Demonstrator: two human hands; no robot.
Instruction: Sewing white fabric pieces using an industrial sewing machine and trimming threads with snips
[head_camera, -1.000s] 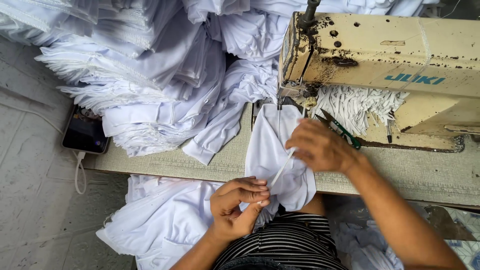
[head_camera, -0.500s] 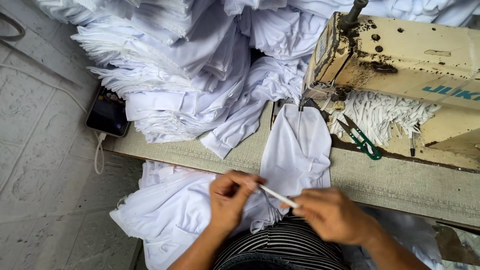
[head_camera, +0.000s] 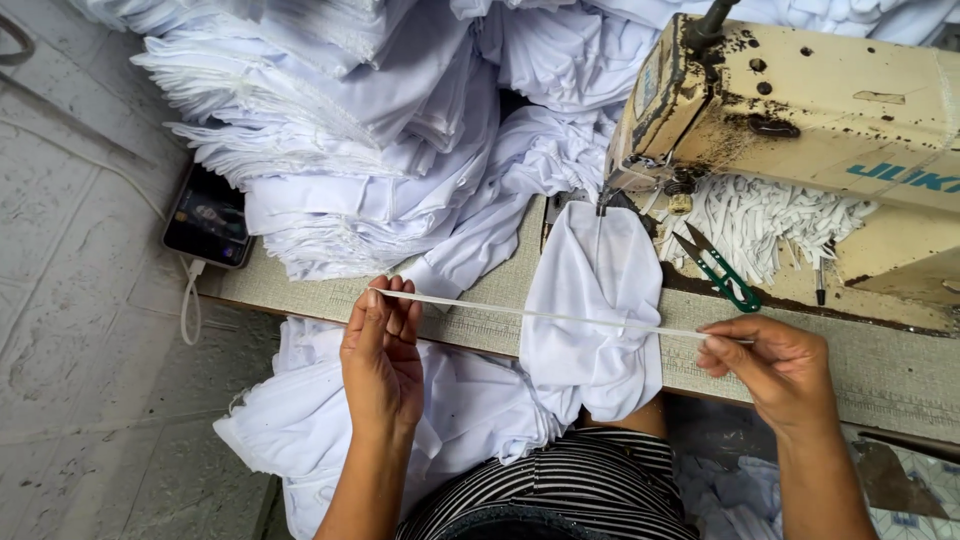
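My left hand (head_camera: 382, 350) and my right hand (head_camera: 772, 365) hold a thin white elastic strip (head_camera: 540, 314) stretched taut between them, one end pinched in each hand. The strip runs across a white fabric piece (head_camera: 592, 310) that lies on the table and hangs over its front edge toward my lap. The far end of that piece sits under the needle of a worn cream sewing machine (head_camera: 800, 110).
A tall heap of folded white garments (head_camera: 340, 150) fills the table's left and back. A pile of cut white strips (head_camera: 760, 215) and green thread snips (head_camera: 725, 275) lie by the machine. A phone (head_camera: 208, 216) with a cable sits at the left edge. More white cloth (head_camera: 300, 430) hangs below.
My hands were close together at my lap, pinching the strip. They have moved apart, the left going left and the right going right, pulling the strip taut.
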